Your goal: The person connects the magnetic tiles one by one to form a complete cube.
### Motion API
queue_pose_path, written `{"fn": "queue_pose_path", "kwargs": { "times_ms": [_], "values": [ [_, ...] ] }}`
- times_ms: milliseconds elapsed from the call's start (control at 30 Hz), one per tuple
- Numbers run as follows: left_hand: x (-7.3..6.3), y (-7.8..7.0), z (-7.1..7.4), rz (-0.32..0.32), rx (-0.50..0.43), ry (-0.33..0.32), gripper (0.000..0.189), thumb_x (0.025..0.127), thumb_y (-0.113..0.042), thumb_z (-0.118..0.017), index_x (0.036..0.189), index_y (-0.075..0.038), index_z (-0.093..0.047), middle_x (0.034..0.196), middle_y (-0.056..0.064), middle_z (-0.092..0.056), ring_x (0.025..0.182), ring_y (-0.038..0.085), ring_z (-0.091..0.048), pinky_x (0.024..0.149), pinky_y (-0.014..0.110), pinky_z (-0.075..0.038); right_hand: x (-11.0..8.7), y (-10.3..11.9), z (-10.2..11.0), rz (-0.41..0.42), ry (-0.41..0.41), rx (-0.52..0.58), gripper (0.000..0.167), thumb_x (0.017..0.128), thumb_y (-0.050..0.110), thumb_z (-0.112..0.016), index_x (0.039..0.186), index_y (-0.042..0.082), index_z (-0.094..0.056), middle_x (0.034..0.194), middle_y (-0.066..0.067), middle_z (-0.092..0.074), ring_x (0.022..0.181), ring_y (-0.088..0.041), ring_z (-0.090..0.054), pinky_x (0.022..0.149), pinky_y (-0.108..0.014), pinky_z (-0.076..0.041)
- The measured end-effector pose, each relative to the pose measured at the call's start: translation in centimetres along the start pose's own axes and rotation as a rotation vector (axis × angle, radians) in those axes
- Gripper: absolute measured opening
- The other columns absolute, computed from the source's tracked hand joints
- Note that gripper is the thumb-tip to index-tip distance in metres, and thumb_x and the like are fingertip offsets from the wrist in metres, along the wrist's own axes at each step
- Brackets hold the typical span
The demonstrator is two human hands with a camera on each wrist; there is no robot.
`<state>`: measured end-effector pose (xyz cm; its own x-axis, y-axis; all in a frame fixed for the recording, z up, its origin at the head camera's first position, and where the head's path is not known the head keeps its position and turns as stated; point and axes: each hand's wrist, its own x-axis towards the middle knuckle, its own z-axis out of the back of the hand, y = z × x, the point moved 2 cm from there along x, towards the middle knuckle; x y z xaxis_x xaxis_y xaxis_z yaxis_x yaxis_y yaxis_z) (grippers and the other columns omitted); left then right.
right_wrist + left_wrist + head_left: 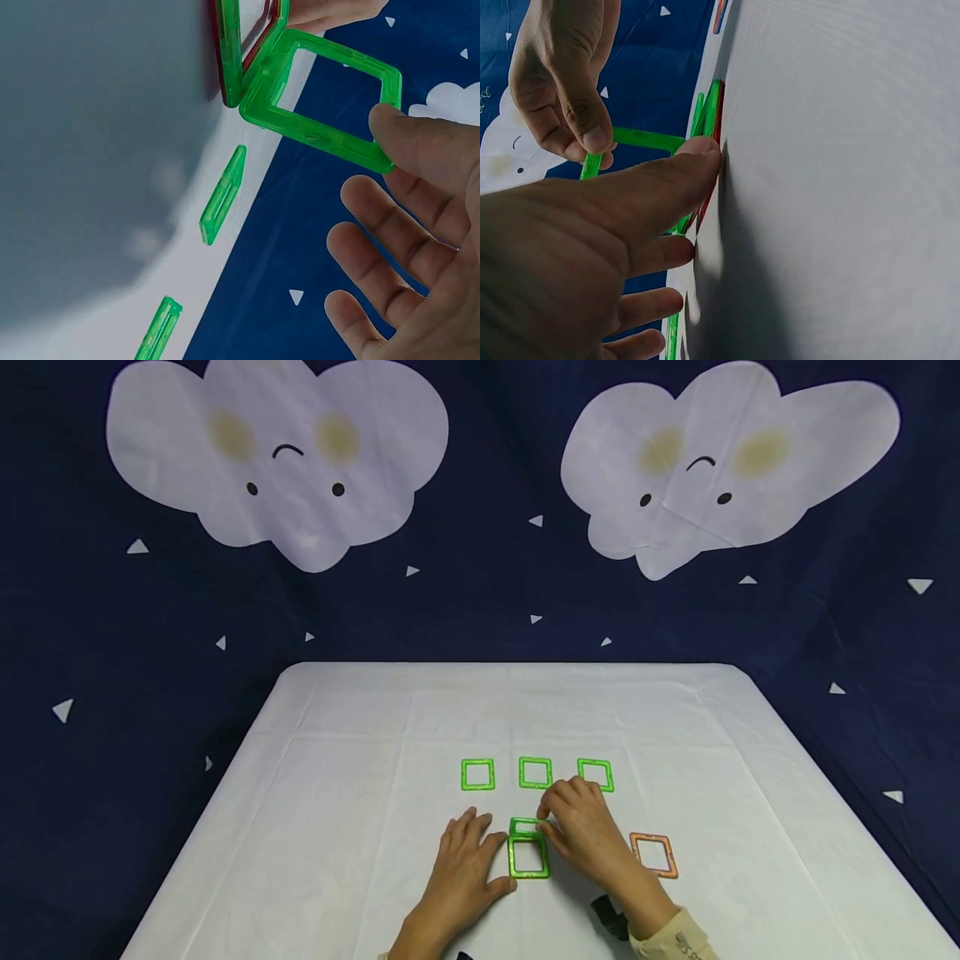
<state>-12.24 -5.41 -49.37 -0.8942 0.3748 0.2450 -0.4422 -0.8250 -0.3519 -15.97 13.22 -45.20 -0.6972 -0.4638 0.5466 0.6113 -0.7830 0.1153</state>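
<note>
My right hand (587, 828) pinches the outer edge of a green square magnetic tile (319, 139) between thumb and fingers. That tile stands raised at the far edge of a flat green tile (529, 874), their edges meeting. A red square tile (706, 208) shows directly beneath the flat green one in the wrist views. On the left, my left hand (467, 875) lies spread on the table, fingers extended, with its thumb (699, 146) touching the flat stack's side.
Three green tiles (477, 787), (535, 760), (596, 762) lie in a row farther back on the white table (337, 777). An orange square tile (654, 837) lies right of my right hand. A dark blue cloth (495, 602) with clouds hangs behind.
</note>
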Motion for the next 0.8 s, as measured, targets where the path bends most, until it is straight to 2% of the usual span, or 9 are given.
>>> {"fn": "queue_pose_path", "kwargs": {
  "times_ms": [433,800],
  "values": [
    [0.1,-0.06,-0.2,-0.019,0.055,-0.033,0.054,0.07,-0.044,-0.077,0.114,-0.016,-0.064,0.127,0.011,-0.055,0.129,0.035,-0.042,0.103,0.052,-0.035,-0.15,0.16,-0.1,0.021,0.019,-0.012,0.027,0.065,0.021,-0.085,0.076,0.022,-0.06,0.087,0.007,-0.061,0.085,-0.014,-0.05,0.079,-0.035,-0.038],
    [0.08,-0.1,-0.07,-0.015,0.055,-0.042,0.053,0.07,-0.044,-0.077,0.112,-0.015,-0.064,0.127,0.011,-0.055,0.13,0.035,-0.042,0.104,0.052,-0.035,-0.1,0.15,-0.14,0.014,0.028,-0.003,0.026,0.066,0.02,-0.084,0.077,0.022,-0.06,0.088,0.007,-0.062,0.085,-0.014,-0.05,0.078,-0.034,-0.038]
  ]
}}
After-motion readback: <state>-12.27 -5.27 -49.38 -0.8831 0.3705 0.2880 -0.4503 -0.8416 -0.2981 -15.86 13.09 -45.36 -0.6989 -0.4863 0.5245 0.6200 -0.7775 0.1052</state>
